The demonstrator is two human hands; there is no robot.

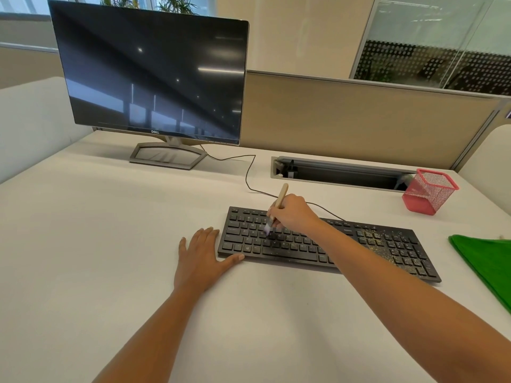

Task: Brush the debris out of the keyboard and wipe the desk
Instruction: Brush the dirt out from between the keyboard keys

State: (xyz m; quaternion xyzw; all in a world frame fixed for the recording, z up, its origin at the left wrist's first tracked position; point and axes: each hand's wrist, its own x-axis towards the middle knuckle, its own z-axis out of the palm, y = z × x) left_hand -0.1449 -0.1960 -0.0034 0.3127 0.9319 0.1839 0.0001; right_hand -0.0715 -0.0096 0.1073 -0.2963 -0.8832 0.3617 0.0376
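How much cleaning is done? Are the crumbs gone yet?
Not yet. The left keys of the keyboard look clean. The right hand holds the brush there, bristles on the keys, while the left hand rests flat on the desk beside the keyboard. Yellowish crumbs dot the right keys, and the green cloth lies unused, so wiping hasn't started.

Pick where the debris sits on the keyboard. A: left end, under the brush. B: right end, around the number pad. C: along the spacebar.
B: the yellowish specks lie at the right end of the keyboard, while the brush in the right hand works the left letter keys.
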